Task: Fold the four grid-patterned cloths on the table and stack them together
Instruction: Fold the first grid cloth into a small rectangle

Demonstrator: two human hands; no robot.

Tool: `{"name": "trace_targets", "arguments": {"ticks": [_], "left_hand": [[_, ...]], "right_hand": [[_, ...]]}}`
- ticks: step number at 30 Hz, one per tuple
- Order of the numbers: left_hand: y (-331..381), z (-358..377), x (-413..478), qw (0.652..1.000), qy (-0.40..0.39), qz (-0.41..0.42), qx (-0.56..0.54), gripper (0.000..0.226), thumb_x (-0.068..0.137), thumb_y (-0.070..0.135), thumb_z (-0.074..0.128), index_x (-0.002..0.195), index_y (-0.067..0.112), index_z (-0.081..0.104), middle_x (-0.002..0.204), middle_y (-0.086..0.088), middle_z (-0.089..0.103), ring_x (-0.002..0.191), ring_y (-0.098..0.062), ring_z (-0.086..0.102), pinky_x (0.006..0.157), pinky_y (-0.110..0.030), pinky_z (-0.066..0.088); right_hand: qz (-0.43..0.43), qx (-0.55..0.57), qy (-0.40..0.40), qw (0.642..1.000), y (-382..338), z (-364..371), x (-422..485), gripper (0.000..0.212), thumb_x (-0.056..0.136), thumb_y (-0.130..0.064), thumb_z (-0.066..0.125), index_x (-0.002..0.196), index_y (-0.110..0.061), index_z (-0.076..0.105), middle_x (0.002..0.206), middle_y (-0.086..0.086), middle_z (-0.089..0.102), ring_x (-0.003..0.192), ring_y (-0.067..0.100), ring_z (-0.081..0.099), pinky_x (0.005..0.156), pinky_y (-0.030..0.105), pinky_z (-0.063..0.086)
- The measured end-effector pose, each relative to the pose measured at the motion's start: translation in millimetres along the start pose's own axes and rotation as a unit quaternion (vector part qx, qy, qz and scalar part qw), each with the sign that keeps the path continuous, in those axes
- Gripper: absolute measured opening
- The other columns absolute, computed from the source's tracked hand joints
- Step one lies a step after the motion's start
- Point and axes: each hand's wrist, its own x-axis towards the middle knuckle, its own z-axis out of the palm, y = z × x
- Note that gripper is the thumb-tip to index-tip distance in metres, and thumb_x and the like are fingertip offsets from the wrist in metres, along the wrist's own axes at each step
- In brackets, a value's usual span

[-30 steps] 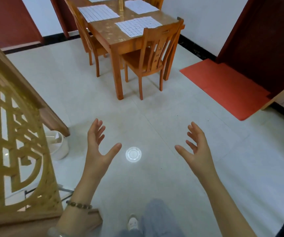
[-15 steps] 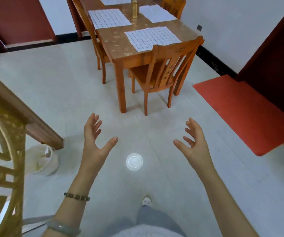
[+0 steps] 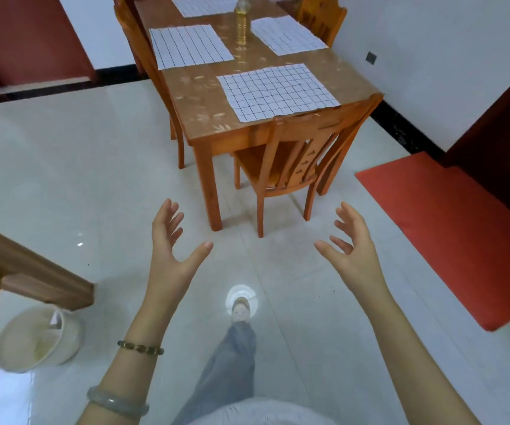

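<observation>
Fingers (image 3: 168,216) on both hands were spread, holding nothing (still walking up). Next, I'd need the nearest cloth (image 3: 276,91) on the table (image 3: 204,108).

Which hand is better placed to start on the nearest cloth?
Right, probably. The right hand lines up below the nearest cloth; the left hand sits off its left side. Both are open, well short of the table.
</observation>
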Motion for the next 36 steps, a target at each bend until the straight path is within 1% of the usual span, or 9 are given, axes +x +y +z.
{"name": "trace_targets", "arguments": {"ticks": [6,11,15,19,22,25,28,32,36], "left_hand": [[-8.3,35.3,121.1,1.0,-0.006,-0.007,-0.01,0.086,0.072,0.036,0.071,0.143,0.036,0.022,0.151,0.006,0.032,0.134,-0.005,0.038,0.112,-0.034,0.034],[-3.9,59.9,224.6,0.999,-0.027,0.011,-0.028,0.088,0.07,0.044,0.071,0.144,0.035,0.024,0.149,0.008,0.033,0.133,-0.003,0.039,0.112,-0.034,0.034],[-4.5,82.7,279.2,0.999,-0.043,0.017,-0.01,0.088,0.076,0.032,0.072,0.148,0.03,0.021,0.151,0.008,0.032,0.135,-0.005,0.038,0.114,-0.039,0.033],[-6.8,102.2,328.3,0.999,-0.039,0.021,-0.004,0.086,0.078,0.026,0.071,0.148,0.031,0.023,0.15,0.012,0.032,0.134,-0.002,0.038,0.113,-0.036,0.034],[-11.5,119.2,362.2,0.999,-0.03,0.021,-0.004,0.087,0.078,0.023,0.071,0.149,0.025,0.021,0.152,0.006,0.032,0.135,-0.005,0.037,0.113,-0.037,0.034],[-14.4,141.8,396.6,1.0,0.003,0.005,-0.004,0.087,0.078,0.022,0.073,0.149,0.026,0.022,0.151,0.007,0.033,0.135,-0.006,0.038,0.113,-0.037,0.035],[-14.8,172.3,429.8,0.999,0.036,-0.012,-0.002,0.087,0.076,0.031,0.072,0.148,0.031,0.023,0.15,0.013,0.032,0.135,-0.004,0.038,0.112,-0.038,0.036],[-11.0,215.5,466.2,0.996,0.081,-0.032,-0.004,0.091,0.071,0.046,0.071,0.147,0.032,0.024,0.151,0.01,0.033,0.135,-0.005,0.038,0.111,-0.034,0.036],[-6.3,257.6,501.5,0.993,0.107,-0.052,0.0,0.09,0.07,0.047,0.07,0.147,0.035,0.024,0.151,0.012,0.032,0.136,-0.008,0.037,0.111,-0.036,0.036]], "right_hand": [[0.008,-0.01,0.024,1.0,-10.1,9.9,121.9,0.073,0.081,-0.012,0.072,0.142,-0.026,0.033,0.142,-0.01,0.039,0.129,0.011,0.042,0.104,0.037,0.044],[-0.014,0.01,0.049,0.999,-28.9,16.1,215.8,0.073,0.082,-0.008,0.07,0.144,-0.024,0.032,0.138,-0.012,0.041,0.13,0.009,0.041,0.101,0.028,0.045],[-0.022,0.019,0.056,0.998,-33.1,16.8,273.6,0.072,0.082,-0.009,0.071,0.142,-0.027,0.034,0.136,-0.014,0.043,0.129,0.006,0.041,0.1,0.025,0.045],[-0.024,0.029,0.049,0.998,-28.6,14.0,333.0,0.073,0.082,-0.008,0.071,0.143,-0.025,0.034,0.138,-0.011,0.043,0.128,0.003,0.042,0.097,0.017,0.046],[-0.028,0.043,0.03,0.998,-23.3,11.9,377.6,0.073,0.082,-0.004,0.07,0.143,-0.023,0.035,0.141,-0.009,0.043,0.127,-0.003,0.041,0.096,0.015,0.045],[-0.029,0.052,0.007,0.998,-17.2,8.2,425.3,0.073,0.082,-0.002,0.069,0.144,-0.02,0.034,0.143,-0.008,0.042,0.127,-0.006,0.04,0.1,0.022,0.045],[-0.027,0.057,-0.026,0.998,-8.4,-0.5,479.1,0.074,0.082,-0.002,0.068,0.145,-0.021,0.033,0.142,-0.01,0.042,0.123,-0.011,0.041,0.103,0.029,0.045],[-0.029,0.047,-0.073,0.996,0.6,-20.5,549.9,0.073,0.082,-0.005,0.069,0.144,-0.021,0.034,0.142,-0.01,0.042,0.128,0.002,0.042,0.104,0.035,0.044],[-0.03,0.038,-0.123,0.991,5.0,-44.7,616.5,0.071,0.083,-0.006,0.069,0.143,-0.022,0.035,0.14,-0.018,0.042,0.128,0.0,0.041,0.105,0.031,0.043]]}}
